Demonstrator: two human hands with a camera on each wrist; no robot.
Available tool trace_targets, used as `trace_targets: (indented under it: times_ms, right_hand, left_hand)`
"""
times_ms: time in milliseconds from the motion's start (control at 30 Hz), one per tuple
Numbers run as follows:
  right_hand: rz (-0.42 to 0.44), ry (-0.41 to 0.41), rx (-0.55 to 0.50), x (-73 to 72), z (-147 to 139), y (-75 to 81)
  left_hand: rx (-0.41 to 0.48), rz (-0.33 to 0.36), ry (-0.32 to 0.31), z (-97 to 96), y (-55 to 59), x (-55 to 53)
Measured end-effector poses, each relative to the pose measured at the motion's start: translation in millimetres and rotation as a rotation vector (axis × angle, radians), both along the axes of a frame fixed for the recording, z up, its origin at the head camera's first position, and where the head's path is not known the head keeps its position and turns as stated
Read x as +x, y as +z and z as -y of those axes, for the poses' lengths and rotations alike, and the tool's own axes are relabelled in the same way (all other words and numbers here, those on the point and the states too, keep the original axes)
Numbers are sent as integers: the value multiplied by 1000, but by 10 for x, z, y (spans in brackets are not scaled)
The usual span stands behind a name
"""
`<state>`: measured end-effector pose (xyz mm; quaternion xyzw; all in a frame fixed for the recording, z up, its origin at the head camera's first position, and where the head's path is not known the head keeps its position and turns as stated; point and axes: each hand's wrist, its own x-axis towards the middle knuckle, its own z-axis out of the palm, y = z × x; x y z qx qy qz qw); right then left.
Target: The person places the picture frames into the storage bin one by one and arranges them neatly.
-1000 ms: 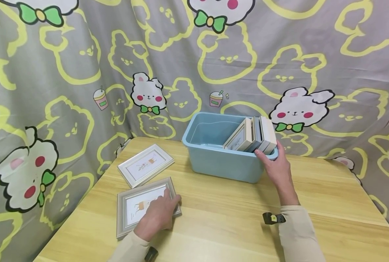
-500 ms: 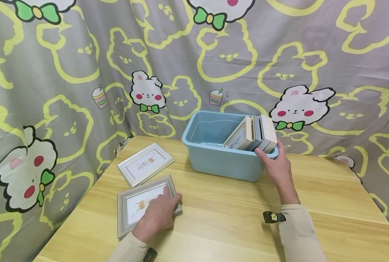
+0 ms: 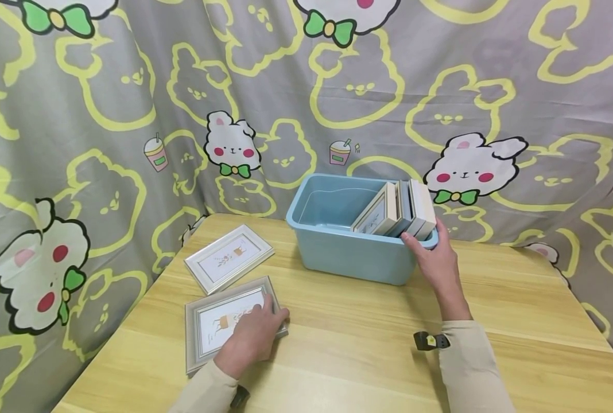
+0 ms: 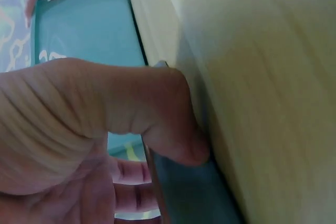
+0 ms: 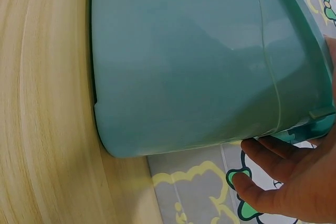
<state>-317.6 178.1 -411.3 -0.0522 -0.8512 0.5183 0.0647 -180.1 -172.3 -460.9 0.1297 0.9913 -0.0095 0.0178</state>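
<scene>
My left hand grips the right edge of a silver-grey picture frame that lies face up on the table. In the left wrist view, the thumb presses on the frame's dark edge, with the other fingers on the opposite side. My right hand holds the right end of a light-blue plastic bin, its thumb over the rim. Fingertips touch the bin's end wall in the right wrist view. Several picture frames stand leaning inside the bin's right half.
Behind the gripped frame lies a second, white-silver picture frame, face up, its near corner close to the first. A patterned grey curtain hangs behind and beside the wooden table.
The left hand's fingers have shifted slightly on the frame's right edge. The right hand and the bin stay in place.
</scene>
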Motion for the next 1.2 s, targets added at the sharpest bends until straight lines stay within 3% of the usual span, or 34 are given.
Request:
trace_targets:
  times_ms: [300,600,833,1067,1200]
  right_hand:
    - [-1,1,-6,-5,-4,-2]
    - [-4,1,9,-2,3,-3]
    - [-9,-9,12,-6,-14,2]
    - [-9,-10,9,-5,-16,-7]
    - [-3,-4,-5,0,-1,-3]
  left_hand:
    - [13,-63,-25,-2,-50,-6]
    - [45,-68,-51,8,-46,2]
    - [79,-96,-58,-20,63,-30]
    - [146,-197,-94,-25,175,-41]
    - [176,-210,-102,-30,209,-39]
